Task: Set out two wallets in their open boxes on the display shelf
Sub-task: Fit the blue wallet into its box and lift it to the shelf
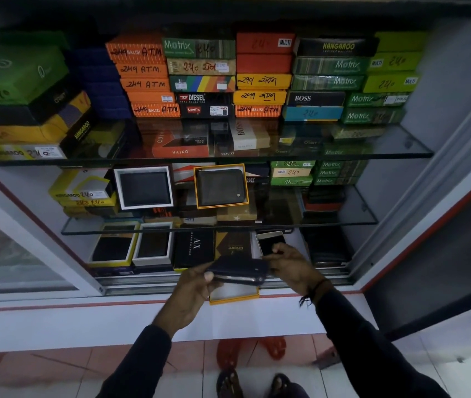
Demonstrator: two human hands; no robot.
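**shelfwatcher:** 2 hands low in the centre of the frame. The left hand (192, 285) has its fingers wrapped around the left end of a dark zip wallet (238, 270), thumb on the near edge. The wallet is lifted, lying roughly flat, right over an orange-edged open box (235, 295) that sits at the front lip of the cabinet, white lining showing.

**tray_guy:** And the other hand?

**shelfwatcher:** The right hand (293, 267) is at the wallet's right end, fingers loosely curled. Can't tell if it's actually gripping or only touching, that end is hidden behind the hand. There's a dark band on that wrist.

**tray_guy:** Anything already set out?

**shelfwatcher:** Yep, middle glass shelf (355, 216), centre of the frame: 1 dark wallet standing in an orange-rimmed box (220, 185), tilted back, and left of it 1 in a white-rimmed box (144, 187). On the bottom level, lower left, 2 more open boxes with dark wallets, a yellow-rimmed one (113, 245) and a white one (153, 244) touching it. A small white open box (270, 241) sits just behind the right hand.

**tray_guy:** Top shelf?

**shelfwatcher:** Stacks of closed boxes (260, 74) across the upper half, orange, green, yellow, with handwritten prices.
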